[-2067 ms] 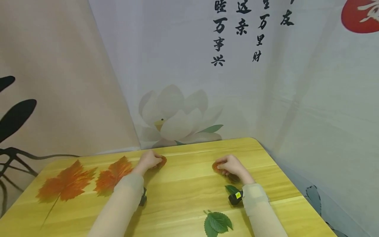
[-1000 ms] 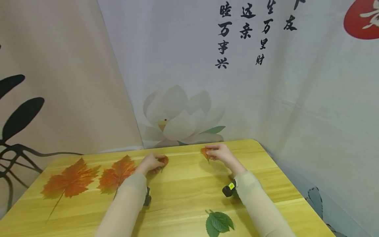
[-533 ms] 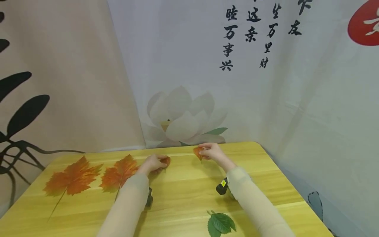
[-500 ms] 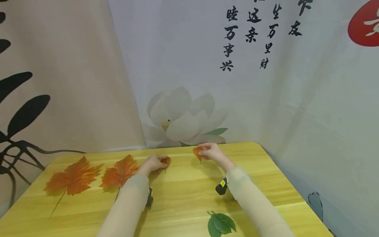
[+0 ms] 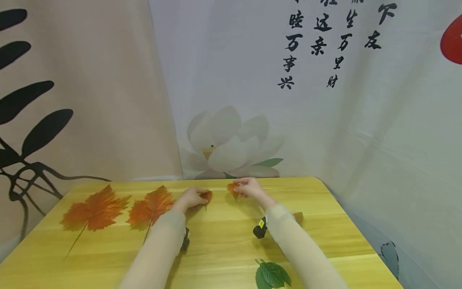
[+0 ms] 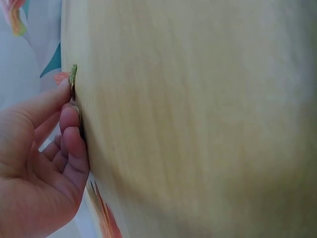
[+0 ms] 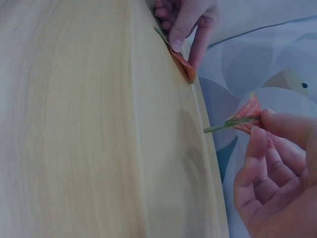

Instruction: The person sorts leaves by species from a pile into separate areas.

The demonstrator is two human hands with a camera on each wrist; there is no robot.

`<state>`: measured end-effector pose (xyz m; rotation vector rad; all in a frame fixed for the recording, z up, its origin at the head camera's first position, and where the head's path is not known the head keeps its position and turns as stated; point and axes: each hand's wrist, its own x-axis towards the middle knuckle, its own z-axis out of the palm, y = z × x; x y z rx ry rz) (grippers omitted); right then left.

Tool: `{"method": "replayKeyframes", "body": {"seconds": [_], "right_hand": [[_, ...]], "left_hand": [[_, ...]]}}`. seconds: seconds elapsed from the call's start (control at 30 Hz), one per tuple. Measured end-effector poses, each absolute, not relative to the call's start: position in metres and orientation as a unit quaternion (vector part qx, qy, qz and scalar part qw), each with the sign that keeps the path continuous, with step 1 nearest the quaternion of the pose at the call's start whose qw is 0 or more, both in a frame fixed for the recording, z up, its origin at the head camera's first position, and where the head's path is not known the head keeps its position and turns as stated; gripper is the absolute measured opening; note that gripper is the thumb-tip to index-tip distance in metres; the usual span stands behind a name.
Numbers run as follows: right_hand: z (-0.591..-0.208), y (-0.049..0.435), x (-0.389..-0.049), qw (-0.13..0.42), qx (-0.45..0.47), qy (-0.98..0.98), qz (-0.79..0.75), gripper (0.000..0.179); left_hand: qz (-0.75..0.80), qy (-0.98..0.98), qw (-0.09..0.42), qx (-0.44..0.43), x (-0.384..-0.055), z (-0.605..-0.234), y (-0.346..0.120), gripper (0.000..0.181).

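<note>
My left hand (image 5: 191,198) pinches a small orange leaf (image 5: 208,196) between thumb and fingers, low over the far part of the table. In the right wrist view that leaf (image 7: 184,64) lies almost along the table's edge, its green stem showing. Just to the right, my right hand (image 5: 250,188) pinches a second small orange leaf (image 5: 232,190). Its green stem points away from the fingertips in the right wrist view, and this leaf (image 7: 247,113) is raised above the tabletop. A narrow gap separates the two held leaves.
Two large orange maple leaves (image 5: 95,210) with long stems lie on the left of the wooden table (image 5: 216,249). Green leaves (image 5: 272,275) lie near the front. Another small leaf (image 5: 298,217) shows behind the right sleeve. A printed curtain (image 5: 231,80) hangs behind the far edge.
My right hand has lifted its small orange leaf from the right side and carried it left, close to the left hand. The left hand keeps its pinch and has barely moved.
</note>
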<state>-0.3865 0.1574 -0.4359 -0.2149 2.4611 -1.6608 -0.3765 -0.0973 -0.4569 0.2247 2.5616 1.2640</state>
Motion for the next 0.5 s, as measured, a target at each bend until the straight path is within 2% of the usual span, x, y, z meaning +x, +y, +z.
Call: {"method": "replayKeyframes", "body": {"seconds": [0.5], "right_hand": [[-0.454, 0.129, -0.394, 0.112, -0.058, 0.820, -0.558, 0.039]], "left_hand": [[0.450, 0.881, 0.131, 0.058, -0.375, -0.457, -0.096, 0.051]]}}
